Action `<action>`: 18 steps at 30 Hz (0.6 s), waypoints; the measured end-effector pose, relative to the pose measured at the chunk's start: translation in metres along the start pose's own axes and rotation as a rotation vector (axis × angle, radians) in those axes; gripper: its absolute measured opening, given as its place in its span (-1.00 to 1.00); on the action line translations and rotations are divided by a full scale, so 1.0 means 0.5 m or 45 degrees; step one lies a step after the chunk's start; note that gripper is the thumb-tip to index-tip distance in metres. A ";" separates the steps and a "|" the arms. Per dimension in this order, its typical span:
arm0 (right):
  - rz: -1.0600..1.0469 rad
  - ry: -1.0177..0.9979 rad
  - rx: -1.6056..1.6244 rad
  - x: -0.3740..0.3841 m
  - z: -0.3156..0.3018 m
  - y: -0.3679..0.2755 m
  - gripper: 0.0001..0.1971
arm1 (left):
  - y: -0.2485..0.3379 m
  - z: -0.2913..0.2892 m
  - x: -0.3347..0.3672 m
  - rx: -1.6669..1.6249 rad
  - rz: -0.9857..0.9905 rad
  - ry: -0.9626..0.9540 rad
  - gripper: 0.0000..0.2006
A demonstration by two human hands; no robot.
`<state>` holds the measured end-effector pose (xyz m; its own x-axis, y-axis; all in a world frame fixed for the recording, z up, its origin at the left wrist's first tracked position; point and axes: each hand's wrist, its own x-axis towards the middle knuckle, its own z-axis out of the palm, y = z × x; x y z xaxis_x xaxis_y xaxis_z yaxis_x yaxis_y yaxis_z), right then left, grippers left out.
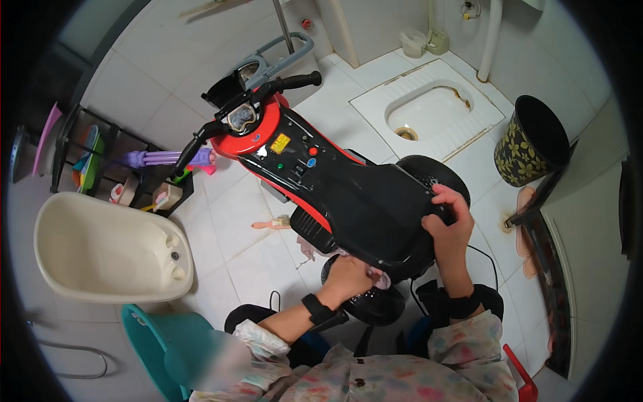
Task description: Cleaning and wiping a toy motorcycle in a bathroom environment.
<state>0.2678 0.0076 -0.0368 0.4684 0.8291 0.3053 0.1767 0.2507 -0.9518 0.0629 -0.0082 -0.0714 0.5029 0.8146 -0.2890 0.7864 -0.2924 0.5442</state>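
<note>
Head view: left fingers [364, 270] clasp half-hidden cloth [382, 280]; right fingers [458, 203], parted, touch seat [382, 201].

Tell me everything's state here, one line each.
Red and black ride-on toy, upright
Pale pink cloth, bunched
Left hand, closed on the cloth
Right hand, curved open at the black seat's edge
Cream plastic bathtub, uncovered
Round black floral bin, lidless
White squat toilet, uncovered

My feed shows even light on white floor tiles [234, 251], fisheye-bent walls [140, 80], black corners, and a blurred patch [222, 362] at seven o'clock.
</note>
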 end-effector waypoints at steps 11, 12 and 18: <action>0.206 -0.078 0.065 0.043 0.009 -0.010 -0.72 | -0.222 -0.267 -0.079 -2.009 -0.476 0.499 -0.73; 0.212 -0.083 0.064 0.044 0.012 -0.010 -0.72 | -0.246 -0.284 -0.086 -2.060 -0.426 0.588 -0.72; 0.208 -0.074 0.064 0.044 0.017 -0.013 -0.72 | -0.336 -0.271 -0.044 -1.964 -0.139 0.744 -0.74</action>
<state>0.2693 0.0284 -0.0239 0.4359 0.8881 0.1455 0.0580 0.1337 -0.9893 -0.1290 0.0906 -0.0499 -0.0024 0.9673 -0.2535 -0.4476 0.2257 0.8653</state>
